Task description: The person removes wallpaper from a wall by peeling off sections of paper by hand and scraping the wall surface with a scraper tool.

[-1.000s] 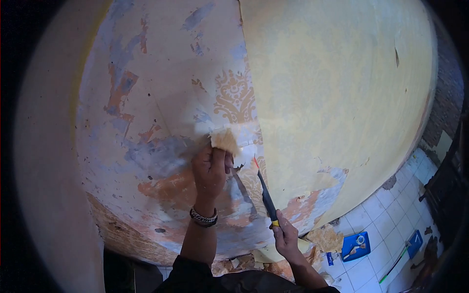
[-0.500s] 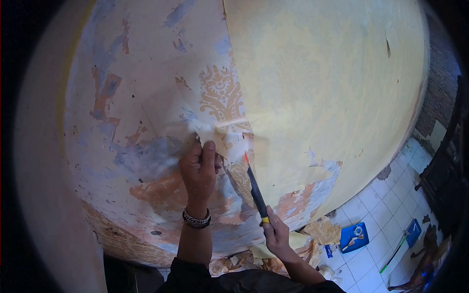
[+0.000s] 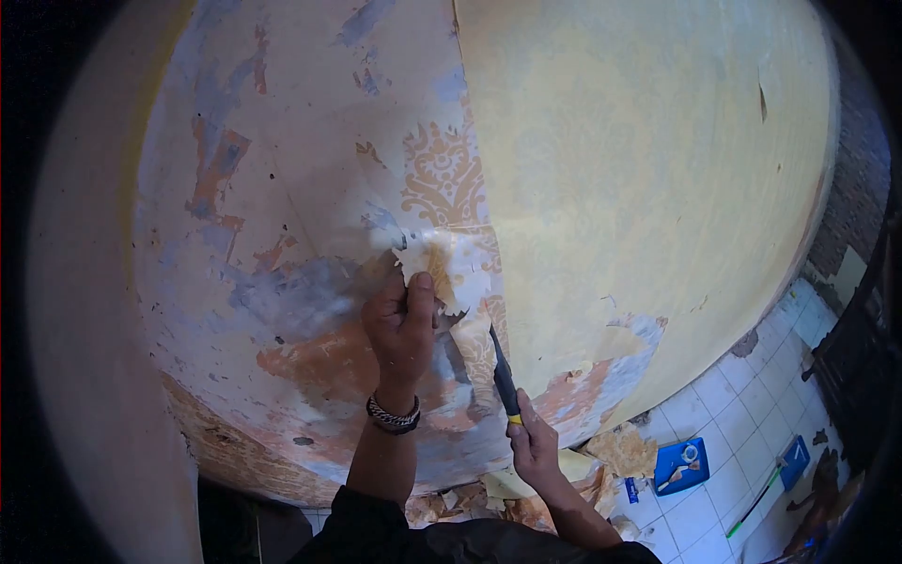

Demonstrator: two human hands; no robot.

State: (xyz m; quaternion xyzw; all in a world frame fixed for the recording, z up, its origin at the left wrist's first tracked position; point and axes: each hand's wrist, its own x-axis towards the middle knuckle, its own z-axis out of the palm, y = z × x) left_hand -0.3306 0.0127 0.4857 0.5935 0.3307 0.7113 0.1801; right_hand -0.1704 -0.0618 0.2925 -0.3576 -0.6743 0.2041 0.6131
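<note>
My left hand (image 3: 399,320) is closed on the torn edge of a loose flap of wallpaper (image 3: 440,273), thumb pressed on top, against the wall. The flap's pale back and part of its tan pattern show. In my right hand (image 3: 536,442) is a slim black-handled scraper (image 3: 504,376) with a yellow band near the grip, seen almost edge-on. Its thin end points up at the wall, beside a hanging patterned strip (image 3: 476,352). Tan damask-patterned paper (image 3: 443,179) still sticks to the wall above my left hand.
Yellowish wallpaper (image 3: 639,188) covers the wall on the right. Bare patches of plaster (image 3: 319,367) show on the left. Torn paper scraps (image 3: 625,451) lie at the wall's foot. On the tiled floor are a blue tray (image 3: 681,481) and a green stick (image 3: 756,503).
The flap in my left hand has torn further and folded, exposing more pale surface beside it. The scraper's end has shifted slightly right and lower, and the view has moved slightly.
</note>
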